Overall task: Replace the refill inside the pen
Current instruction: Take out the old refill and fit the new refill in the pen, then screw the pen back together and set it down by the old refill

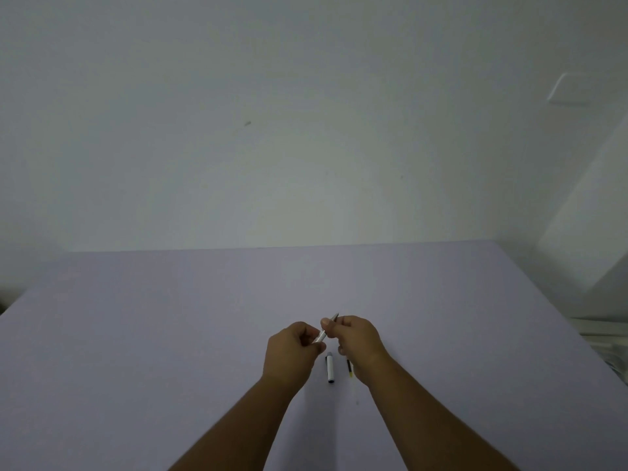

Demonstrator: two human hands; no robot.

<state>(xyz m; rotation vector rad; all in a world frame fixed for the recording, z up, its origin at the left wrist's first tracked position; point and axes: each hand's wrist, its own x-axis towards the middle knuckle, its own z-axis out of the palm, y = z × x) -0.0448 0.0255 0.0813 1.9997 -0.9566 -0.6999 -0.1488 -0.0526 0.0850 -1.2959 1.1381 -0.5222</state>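
A slim silver pen (320, 336) is held slanting above the lilac table (170, 334), its pointed tip toward the upper right. My left hand (292, 351) grips the lower barrel end. My right hand (356, 339) pinches the tip section between thumb and forefinger. Below the hands, the white pen cap (330, 368) with dark ends lies on the table. Beside it to the right lies a thin refill (349, 368) with a dark upper part and a yellow end, partly hidden by my right wrist.
A plain white wall (306, 130) rises behind the table's far edge. At the right edge of the view stand pale, blurred objects (608, 338) beyond the table's side.
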